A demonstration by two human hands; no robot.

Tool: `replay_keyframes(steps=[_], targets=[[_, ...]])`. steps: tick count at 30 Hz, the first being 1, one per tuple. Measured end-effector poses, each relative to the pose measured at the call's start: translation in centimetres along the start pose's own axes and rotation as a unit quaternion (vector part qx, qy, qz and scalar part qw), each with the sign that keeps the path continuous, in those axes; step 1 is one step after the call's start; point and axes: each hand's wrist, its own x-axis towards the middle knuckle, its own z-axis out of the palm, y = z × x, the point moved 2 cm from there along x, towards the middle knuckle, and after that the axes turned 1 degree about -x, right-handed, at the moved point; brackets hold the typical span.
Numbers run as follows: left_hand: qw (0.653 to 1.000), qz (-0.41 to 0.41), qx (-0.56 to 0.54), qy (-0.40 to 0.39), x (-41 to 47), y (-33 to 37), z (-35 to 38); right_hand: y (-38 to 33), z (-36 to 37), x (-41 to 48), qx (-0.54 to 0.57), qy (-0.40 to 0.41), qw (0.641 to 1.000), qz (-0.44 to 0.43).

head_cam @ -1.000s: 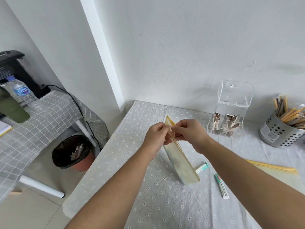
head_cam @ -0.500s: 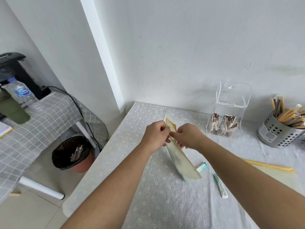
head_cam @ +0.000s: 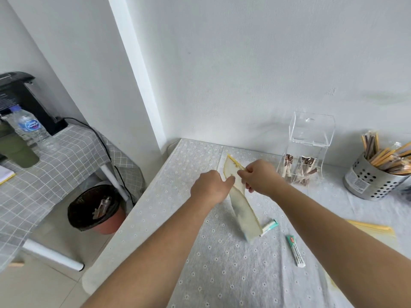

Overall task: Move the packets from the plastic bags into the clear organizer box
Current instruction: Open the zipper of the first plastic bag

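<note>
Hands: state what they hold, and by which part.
Both the left hand and right hand grip one plastic bag at its yellow-edged top opening, one on each side.

Soft, even daylight is cast across the white wall; shadows are faint, straight lines are bowed by wide-angle distortion, focus is kept.

White walls before me; floral-clothed table, checked side table and bin on tiled floor.

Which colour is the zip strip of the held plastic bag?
Yellow zip strip, head view.
</note>
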Motion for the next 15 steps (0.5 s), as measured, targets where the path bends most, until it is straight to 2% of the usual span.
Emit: replay_keyframes(steps=[2,4,6,9,12,15], targets=[[0.997,-0.015,-0.048,-0.051,-0.4,-0.4,0.6,0.3,0.0,0.0,-0.030,0.002,1.000,-0.008],[0.997,-0.010,-0.014,-0.069,-0.3,-0.7,0.2,0.8,-0.5,0.1,-0.125,0.017,0.992,-0.027],[0.995,0.002,0.091,-0.027,0.1,-1.0,-1.3,1.2,-1.7,0.2,-0.234,0.049,0.970,-0.041],[0.973,0.028,0.225,0.044,0.7,-0.8,-3.5,1.4,-2.9,0.3,-0.298,0.052,0.952,-0.049],[0.982,0.038,0.179,0.034,0.8,-0.2,-3.4,1.5,-1.7,0.0,-0.251,0.056,0.966,-0.023],[0.998,0.025,0.060,0.016,1.1,0.0,-2.7,1.5,-0.3,-0.7,-0.091,-0.034,0.990,0.099]])
